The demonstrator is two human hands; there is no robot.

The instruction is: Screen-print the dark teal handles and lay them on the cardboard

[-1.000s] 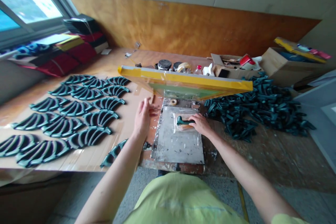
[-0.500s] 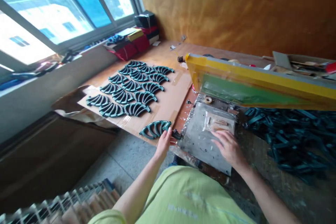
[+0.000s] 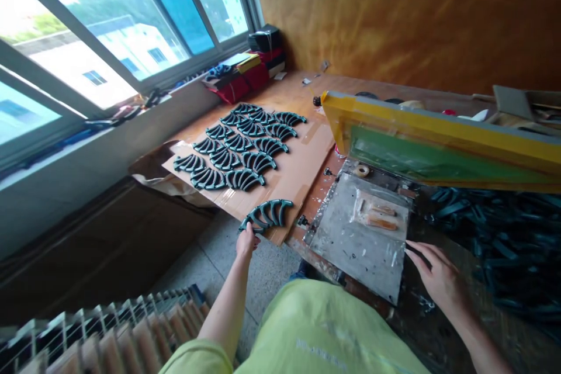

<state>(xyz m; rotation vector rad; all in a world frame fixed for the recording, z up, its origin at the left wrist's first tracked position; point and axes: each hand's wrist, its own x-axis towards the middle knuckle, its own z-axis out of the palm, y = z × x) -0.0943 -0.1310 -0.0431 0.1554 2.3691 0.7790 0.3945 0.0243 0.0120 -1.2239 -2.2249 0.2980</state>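
Note:
My left hand is closed on the left end of a dark green, curved, ribbed plastic piece at the near edge of a cardboard sheet. Farther back on that sheet lie several more such ribbed pieces in close rows. My right hand is by the right edge of a grey metal plate, fingers stretched out and holding nothing. On the plate sits a small jig with brownish blocks under clear film or tape.
A yellow-edged screen frame with a green mesh stands raised behind the plate. A roll of tape lies at the plate's back. Dark plastic parts are heaped at right. Wooden slats in a rack stand at lower left.
My left hand has shifted from the right end of the near ribbed piece to its left end. My right hand has drawn back rightward from the jig. The view has turned left.

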